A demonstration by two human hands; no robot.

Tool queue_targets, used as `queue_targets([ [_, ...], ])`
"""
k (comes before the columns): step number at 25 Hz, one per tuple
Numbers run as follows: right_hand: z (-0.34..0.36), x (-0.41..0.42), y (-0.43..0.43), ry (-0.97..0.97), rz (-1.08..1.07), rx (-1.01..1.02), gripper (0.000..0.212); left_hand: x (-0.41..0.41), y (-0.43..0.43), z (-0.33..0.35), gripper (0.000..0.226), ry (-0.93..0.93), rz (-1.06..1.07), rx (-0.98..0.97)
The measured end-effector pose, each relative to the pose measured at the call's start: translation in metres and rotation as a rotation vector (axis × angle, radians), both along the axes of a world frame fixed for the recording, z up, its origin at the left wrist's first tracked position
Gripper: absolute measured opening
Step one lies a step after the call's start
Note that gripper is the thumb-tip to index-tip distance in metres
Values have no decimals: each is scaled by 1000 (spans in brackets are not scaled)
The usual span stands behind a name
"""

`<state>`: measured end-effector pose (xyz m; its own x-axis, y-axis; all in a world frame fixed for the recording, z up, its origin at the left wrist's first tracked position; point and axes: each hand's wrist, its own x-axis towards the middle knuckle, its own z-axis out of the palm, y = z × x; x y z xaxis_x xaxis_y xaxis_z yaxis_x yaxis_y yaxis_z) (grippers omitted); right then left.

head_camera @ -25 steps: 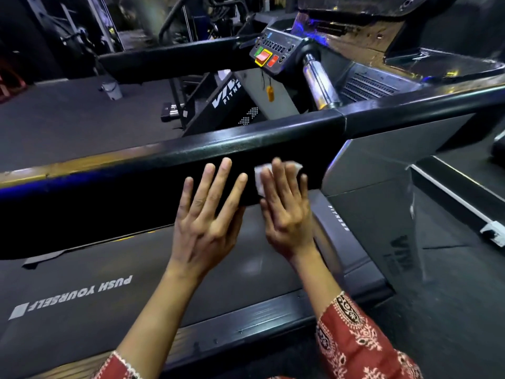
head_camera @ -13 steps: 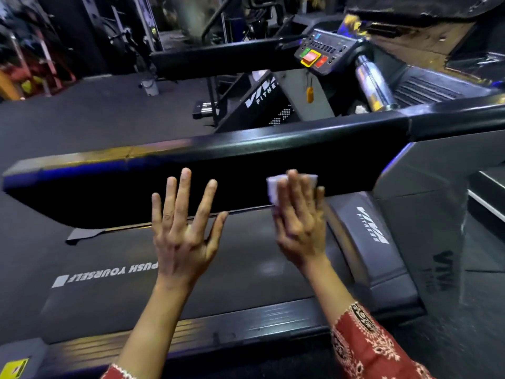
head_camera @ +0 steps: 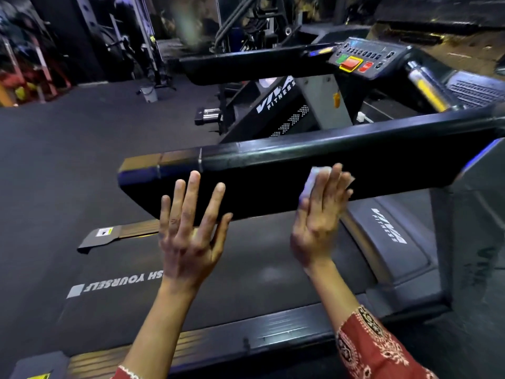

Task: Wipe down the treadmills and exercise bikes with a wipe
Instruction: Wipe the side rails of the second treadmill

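Gym floor [head_camera: 68,160] past handrail [head_camera: 273,181] end | left hand [head_camera: 188,236] fingers spread | right hand [head_camera: 317,222] fingers together, pressing wipe [head_camera: 314,175]

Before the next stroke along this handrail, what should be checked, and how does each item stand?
1. Wipe under the palm: ok. The right hand presses the wipe flat against the side of the handrail.
2. Wipe spread flat: cannot tell, the fingers cover most of it.
3. Left hand holding nothing: ok, fingers straight and spread at the rail's free end.
4. Left hand touching the rail: cannot tell.
5. Control panel out of the way of both hands: ok.
6. Rail surface already clean: cannot tell.
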<state>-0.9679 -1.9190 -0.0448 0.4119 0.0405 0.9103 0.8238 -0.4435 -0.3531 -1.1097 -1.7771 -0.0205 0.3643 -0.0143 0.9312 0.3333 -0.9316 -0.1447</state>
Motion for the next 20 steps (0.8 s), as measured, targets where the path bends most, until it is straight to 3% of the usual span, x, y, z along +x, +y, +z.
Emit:
queue_targets([
  [2,30,-26,32,56,104,59,54,-11,12,3,49,-23,-21,-23],
  [5,10,-48,54,-280,182,-219,58,-30,33,7,49,-58,-40,-52],
  [6,-7,-48,52,-291,144,-258,58,-37,41,7,50,-60,-48,-66],
  [9,-30,-74,61,-26,85,-125,58,-48,57,5,51,-43,-87,-91],
  [10,-26,-86,72,-29,106,-140,60,-49,60,4,51,-34,-105,-91],
  [14,28,-85,94,-403,90,-360,64,-56,74,11,52,-10,-196,-103],
  [18,36,-84,85,-112,7,-140,55,-57,81,18,52,2,-222,-82],
  [20,27,-110,96,-102,79,-173,53,-58,78,19,51,-4,-237,-107],
])
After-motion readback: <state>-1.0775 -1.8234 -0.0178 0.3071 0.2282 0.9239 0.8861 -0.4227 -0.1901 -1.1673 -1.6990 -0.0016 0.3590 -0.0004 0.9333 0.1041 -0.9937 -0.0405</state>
